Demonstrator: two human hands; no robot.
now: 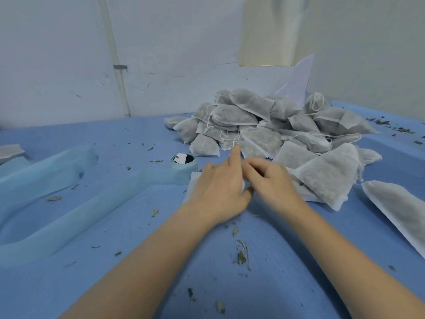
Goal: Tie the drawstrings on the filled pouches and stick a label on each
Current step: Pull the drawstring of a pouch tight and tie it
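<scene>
Dried leaf bits [241,254] littering cloth; both hands working together on pouch [192,183].
Left hand [218,192] and right hand [269,180] pinching something small, cannot tell what; slipping likely; pile [264,125] at 1 o'clock.

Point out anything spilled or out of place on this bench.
Dried leaf bits lie scattered over the blue cover, near the forearms and at the far right by the pouch pile. They look like spilled pouch filling. Nothing else stands out.

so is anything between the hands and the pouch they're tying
Nothing visible: the left hand and right hand already meet over the pouch, which they mostly hide. The pile of pouches lies behind.
</scene>
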